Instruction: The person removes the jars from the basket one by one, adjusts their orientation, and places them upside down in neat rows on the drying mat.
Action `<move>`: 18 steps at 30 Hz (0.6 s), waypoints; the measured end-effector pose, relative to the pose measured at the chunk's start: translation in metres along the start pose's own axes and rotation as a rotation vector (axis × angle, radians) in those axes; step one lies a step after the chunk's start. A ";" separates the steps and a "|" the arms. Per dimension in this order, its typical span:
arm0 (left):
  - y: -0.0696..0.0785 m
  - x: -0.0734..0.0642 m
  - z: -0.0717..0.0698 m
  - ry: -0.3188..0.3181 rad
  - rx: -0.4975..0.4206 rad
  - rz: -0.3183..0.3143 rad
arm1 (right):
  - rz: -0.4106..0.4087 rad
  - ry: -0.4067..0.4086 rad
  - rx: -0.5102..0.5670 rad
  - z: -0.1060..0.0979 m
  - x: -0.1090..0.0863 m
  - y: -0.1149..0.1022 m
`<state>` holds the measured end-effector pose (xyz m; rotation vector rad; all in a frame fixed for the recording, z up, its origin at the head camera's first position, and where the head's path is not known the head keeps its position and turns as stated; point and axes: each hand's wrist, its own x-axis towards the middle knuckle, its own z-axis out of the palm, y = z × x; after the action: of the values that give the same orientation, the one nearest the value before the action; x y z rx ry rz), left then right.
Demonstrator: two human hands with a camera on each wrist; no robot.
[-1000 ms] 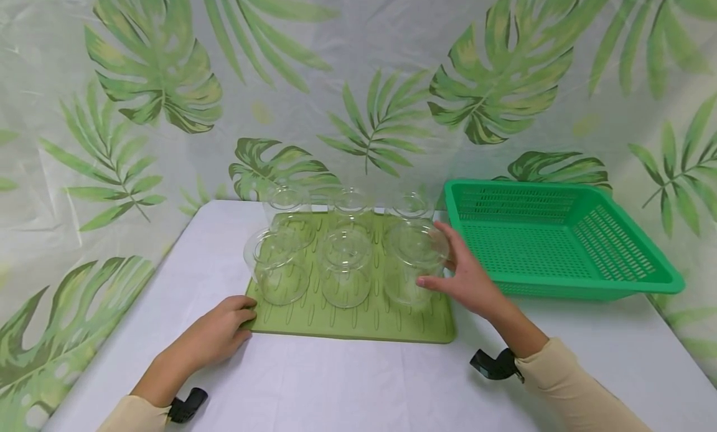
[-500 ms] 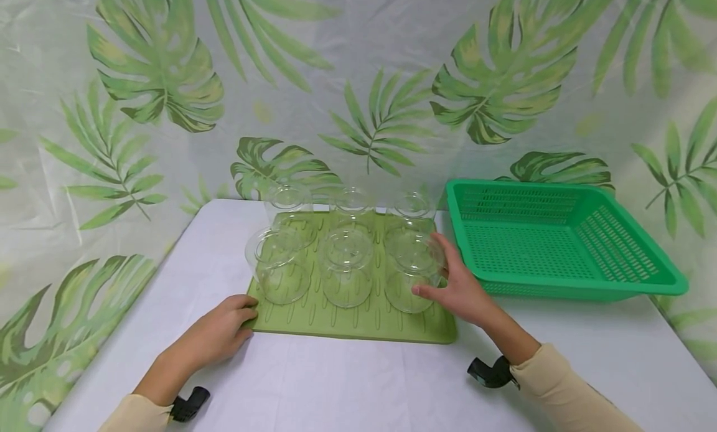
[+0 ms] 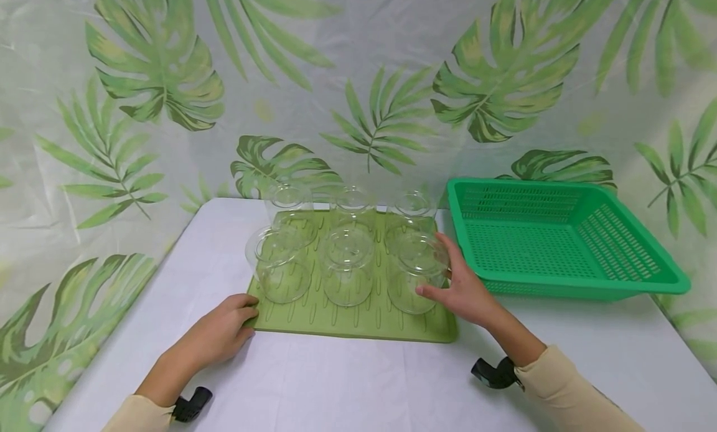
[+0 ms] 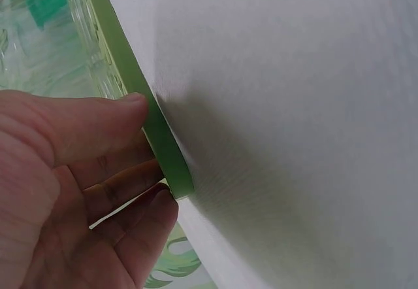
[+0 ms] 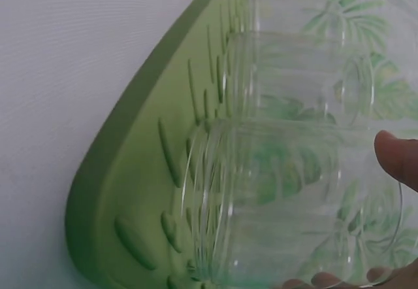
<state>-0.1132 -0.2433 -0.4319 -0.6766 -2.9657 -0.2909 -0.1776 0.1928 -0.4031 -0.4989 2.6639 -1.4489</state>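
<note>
Several clear jars stand in two rows on a green drying mat point(image 3: 302, 323), their ridged ends down against it in the right wrist view. My right hand point(image 3: 465, 292) grips the front right jar point(image 3: 411, 295), thumb on the near side and fingers round the far side. That jar point(image 5: 287, 191) meets the mat, though whether its weight rests there is hard to tell. My left hand point(image 3: 221, 329) holds the mat's left front corner. In the left wrist view the thumb of this hand point(image 4: 72, 152) lies against the front edge and the fingers curl behind it.
A green slotted plastic basket point(image 3: 560, 282) sits right of the mat, close to my right hand. Beside the held jar is the front middle jar point(image 3: 347, 289). A white cloth covers the table point(image 3: 336, 388), and a leaf-print sheet point(image 3: 386, 46) hangs behind.
My right hand has brought the front right jar down and a little nearer, then barely shifted it to the right. My left hand stays at the mat's corner.
</note>
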 end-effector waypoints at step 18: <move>0.003 0.001 -0.002 0.007 0.002 0.013 | -0.054 0.015 0.022 0.005 0.001 0.010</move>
<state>-0.1127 -0.2408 -0.4296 -0.6930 -2.9536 -0.2894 -0.1795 0.1936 -0.4138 -0.5646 2.6629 -1.5000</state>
